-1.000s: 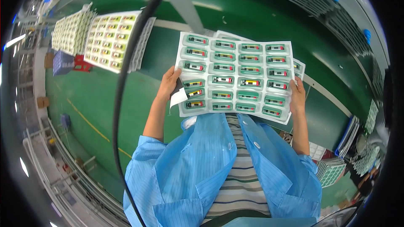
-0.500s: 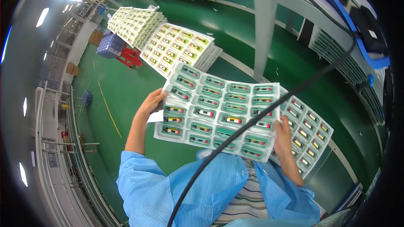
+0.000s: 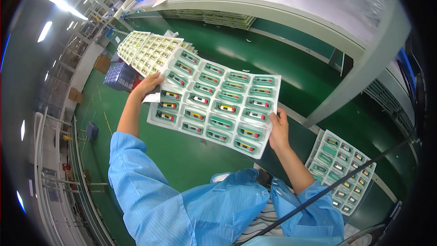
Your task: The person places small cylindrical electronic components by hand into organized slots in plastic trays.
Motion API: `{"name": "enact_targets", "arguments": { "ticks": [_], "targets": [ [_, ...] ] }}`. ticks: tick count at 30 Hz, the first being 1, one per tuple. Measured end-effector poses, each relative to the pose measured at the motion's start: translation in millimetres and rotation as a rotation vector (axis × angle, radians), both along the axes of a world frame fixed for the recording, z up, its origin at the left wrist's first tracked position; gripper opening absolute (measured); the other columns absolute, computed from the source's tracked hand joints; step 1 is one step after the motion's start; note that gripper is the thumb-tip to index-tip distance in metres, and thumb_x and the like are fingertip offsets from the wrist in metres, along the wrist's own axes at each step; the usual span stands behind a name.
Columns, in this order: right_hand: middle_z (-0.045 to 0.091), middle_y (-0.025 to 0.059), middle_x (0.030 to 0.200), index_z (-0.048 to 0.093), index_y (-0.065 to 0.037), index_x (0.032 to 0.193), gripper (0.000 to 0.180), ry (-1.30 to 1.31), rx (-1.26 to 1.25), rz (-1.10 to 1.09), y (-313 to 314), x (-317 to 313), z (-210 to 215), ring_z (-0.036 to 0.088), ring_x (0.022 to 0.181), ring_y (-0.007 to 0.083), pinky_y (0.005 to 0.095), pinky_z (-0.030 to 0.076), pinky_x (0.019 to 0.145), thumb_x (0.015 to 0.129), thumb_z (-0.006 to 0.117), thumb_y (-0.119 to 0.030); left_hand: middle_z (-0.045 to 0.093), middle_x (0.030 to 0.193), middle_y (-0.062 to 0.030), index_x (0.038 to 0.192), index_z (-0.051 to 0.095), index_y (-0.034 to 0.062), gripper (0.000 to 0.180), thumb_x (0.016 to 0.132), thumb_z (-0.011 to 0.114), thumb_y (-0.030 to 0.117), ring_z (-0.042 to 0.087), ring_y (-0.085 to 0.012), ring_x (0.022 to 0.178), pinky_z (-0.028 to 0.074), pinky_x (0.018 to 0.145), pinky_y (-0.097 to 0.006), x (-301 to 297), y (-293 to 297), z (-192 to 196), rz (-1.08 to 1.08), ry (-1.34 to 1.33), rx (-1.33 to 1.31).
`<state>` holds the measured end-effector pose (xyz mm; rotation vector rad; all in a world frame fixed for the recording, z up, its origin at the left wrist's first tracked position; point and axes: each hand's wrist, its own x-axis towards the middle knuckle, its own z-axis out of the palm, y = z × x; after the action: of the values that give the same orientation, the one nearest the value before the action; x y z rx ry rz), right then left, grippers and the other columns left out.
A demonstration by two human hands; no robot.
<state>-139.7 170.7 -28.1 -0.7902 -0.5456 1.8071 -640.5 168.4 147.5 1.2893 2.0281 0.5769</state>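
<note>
A white plastic blister tray [image 3: 212,107] hangs tilted between my two hands. Rows of its wells hold small cylindrical parts in black, red, white and yellow; a few wells look green, and I cannot tell whether anything lies in them. My left hand [image 3: 148,85] grips its left edge, with a white paper slip [image 3: 152,98] just below the fingers. At the right edge my right hand [image 3: 279,130] pinches the rim, thumb on top. A stack of similar filled trays [image 3: 158,53] lies beyond the far left corner, partly covered by the held tray. Another filled tray [image 3: 337,167] rests to the right, below my right forearm.
A pale workbench [image 3: 300,1] runs across the far side, its leg [image 3: 359,66] standing at the right. More trays [image 3: 230,19] are stored beneath it. A blue-wrapped box [image 3: 119,76] sits past the left stack. A dark cable [image 3: 337,183] crosses the lower right.
The tray has moved left and away from the tray at the right, toward the far-left stack, held by both hands throughout. The view has shifted, showing more of the benchtop.
</note>
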Motion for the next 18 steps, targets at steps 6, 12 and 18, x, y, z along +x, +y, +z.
{"name": "enact_targets", "arguments": {
  "ticks": [6,12,18],
  "targets": [
    [0.060,0.0141,0.104,0.041,-0.004,0.118,0.019,-0.029,-0.014,-0.058,30.7,-74.5,-26.7,0.061,0.094,0.0187,0.0330,0.052,0.083,0.100,0.044,-0.006,0.067,0.110,-0.0138,0.125,0.058,-0.0009,0.042,0.091,0.060,0.024,0.063,-0.0219,0.096,0.049,0.087,-0.032,-73.2,82.6,-29.2,-0.053,0.287,-0.063],
    [0.061,0.0142,0.106,0.038,-0.005,0.122,0.023,-0.186,-0.040,-0.011,20.8,-110.7,-60.3,0.062,0.091,0.0178,0.0318,0.054,0.076,0.099,0.042,-0.005,0.066,0.107,-0.0232,0.118,0.062,0.0049,0.038,0.089,0.057,0.029,0.064,-0.0309,0.102,0.047,0.090,-0.038,-94.6,116.7,-81.0,-0.143,0.471,-0.199],
    [0.063,0.0139,0.101,0.036,-0.006,0.125,0.028,-0.266,-0.075,-0.001,14.9,-101.0,-78.2,0.063,0.087,0.0170,0.0310,0.054,0.069,0.099,0.045,-0.007,0.066,0.111,-0.0186,0.121,0.060,0.0128,0.042,0.089,0.049,0.038,0.062,-0.0359,0.106,0.048,0.089,-0.045,-57.0,141.0,-125.1,-0.110,0.870,-0.270]
  ]
}}
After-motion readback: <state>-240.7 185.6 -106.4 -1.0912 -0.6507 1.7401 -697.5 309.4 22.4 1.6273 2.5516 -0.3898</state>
